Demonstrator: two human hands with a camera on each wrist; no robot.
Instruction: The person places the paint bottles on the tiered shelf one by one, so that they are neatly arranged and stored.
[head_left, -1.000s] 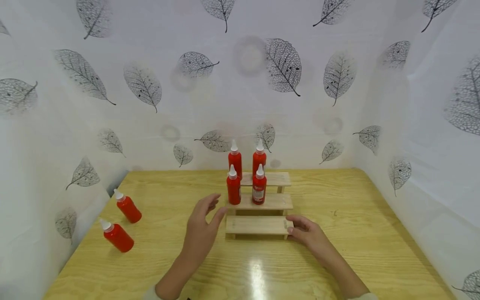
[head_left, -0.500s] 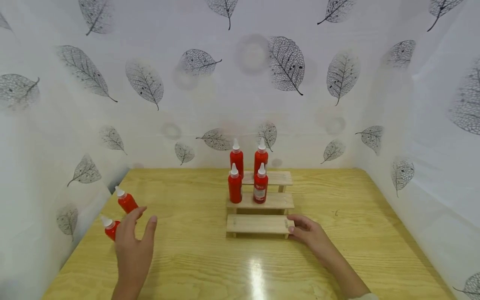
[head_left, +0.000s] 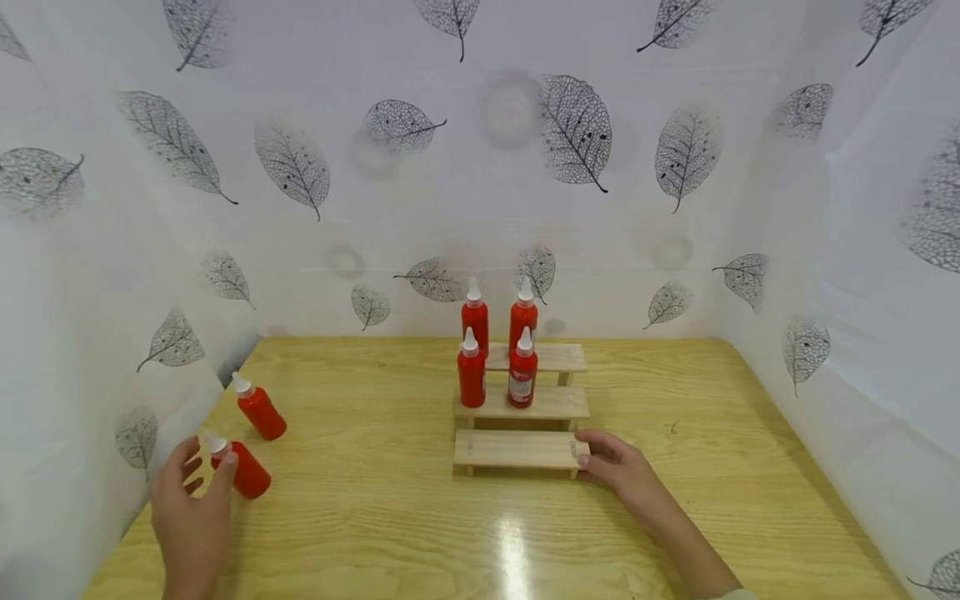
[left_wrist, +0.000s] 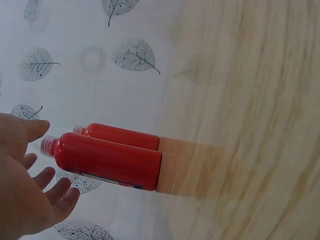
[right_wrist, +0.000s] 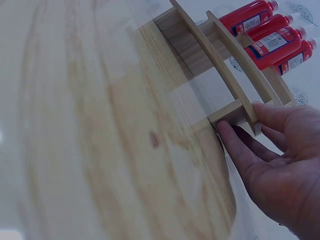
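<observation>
My left hand (head_left: 191,518) is at the near red squeeze bottle (head_left: 252,475) on the table's left side, thumb and fingers spread on either side of its white nozzle cap. In the left wrist view the thumb tip sits close to the bottle's neck (left_wrist: 48,145), and the fingers are loosely bent and apart from the body. A second red bottle (head_left: 264,414) stands just behind it. My right hand (head_left: 621,473) grips the right end of the lowest step of a three-step wooden display stand (head_left: 517,450), thumb on the top board, fingertip against the leg (right_wrist: 227,111).
Two red bottles (head_left: 472,377) stand on the stand's middle step, and two more (head_left: 475,321) on the top step behind them. White leaf-print sheeting (head_left: 352,200) walls the wooden table (head_left: 375,533) at the back and both sides.
My left hand has moved from beside the stand leftward to the near bottle, its fingers now around the cap. My right hand stays on the stand.
</observation>
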